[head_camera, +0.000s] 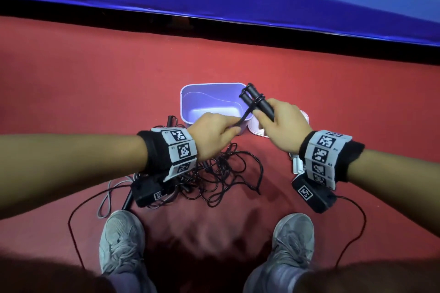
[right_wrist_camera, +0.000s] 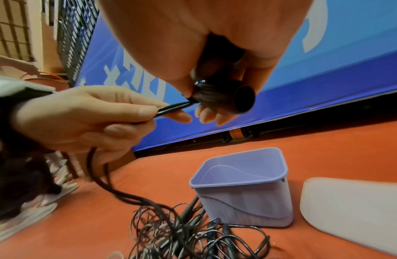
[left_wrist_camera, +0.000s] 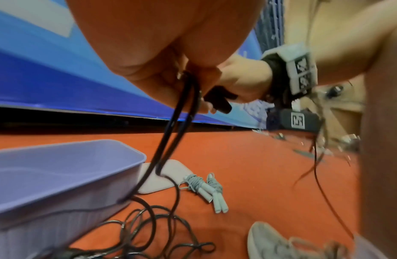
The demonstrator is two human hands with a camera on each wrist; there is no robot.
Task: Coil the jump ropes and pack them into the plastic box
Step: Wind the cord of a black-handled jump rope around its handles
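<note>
The two black handles point(head_camera: 258, 100) are gripped side by side in the right hand point(head_camera: 282, 123), held above the 4 o'clock corner of the empty plastic box point(head_camera: 188, 95) on the red floor point(head_camera: 95, 83), while the doubled black cord point(right_wrist_camera: 173, 107) is pinched between thumb and fingers of the left hand point(head_camera: 213, 131). The winding is judged barely begun — only a turn or so is seen round the handles, and most of the rope lies tangled point(head_camera: 221, 173) at 6 o'clock of the box. The cord would best be kept taut and both strands fed together, each turn laid snug beside the last so that the bundle fits the box — as with the grey rope point(left_wrist_camera: 206, 189) lying wound beside the lid point(right_wrist_camera: 348, 210).
</note>
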